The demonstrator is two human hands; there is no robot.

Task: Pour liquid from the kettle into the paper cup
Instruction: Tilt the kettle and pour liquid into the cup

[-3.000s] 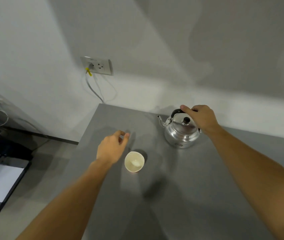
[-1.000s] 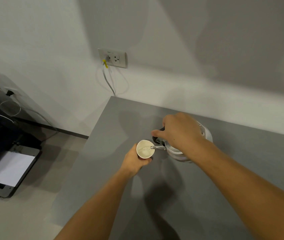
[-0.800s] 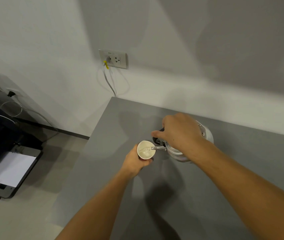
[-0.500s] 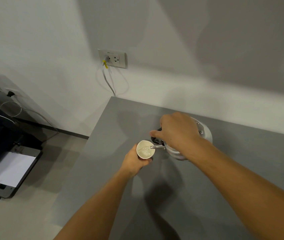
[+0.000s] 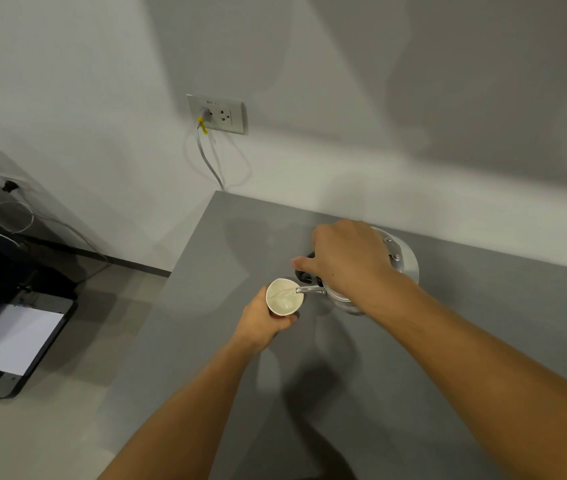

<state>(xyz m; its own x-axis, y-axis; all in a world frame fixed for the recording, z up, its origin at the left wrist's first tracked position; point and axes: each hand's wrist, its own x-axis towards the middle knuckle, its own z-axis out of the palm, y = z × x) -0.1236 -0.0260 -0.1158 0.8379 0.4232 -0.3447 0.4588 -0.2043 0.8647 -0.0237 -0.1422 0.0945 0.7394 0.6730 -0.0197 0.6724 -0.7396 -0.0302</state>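
A white paper cup (image 5: 284, 298) is held above the grey table (image 5: 379, 375) by my left hand (image 5: 263, 323), which wraps it from below. A shiny metal kettle (image 5: 403, 263) hangs tilted to the left, its spout over the cup's right rim. A thin stream of clear liquid runs from the spout into the cup, which holds some liquid. My right hand (image 5: 348, 259) is closed on the kettle's black handle and hides most of the lid and body.
The table's left edge runs diagonally, with floor below it. A wall socket (image 5: 216, 114) with a plugged cable sits on the white wall behind. A dark printer (image 5: 8, 344) with white paper stands on the floor at the left.
Three seconds ago cup and kettle stood on the table. Since then both were lifted and the kettle tipped. Over the last second the kettle has tilted a little further; liquid keeps flowing.
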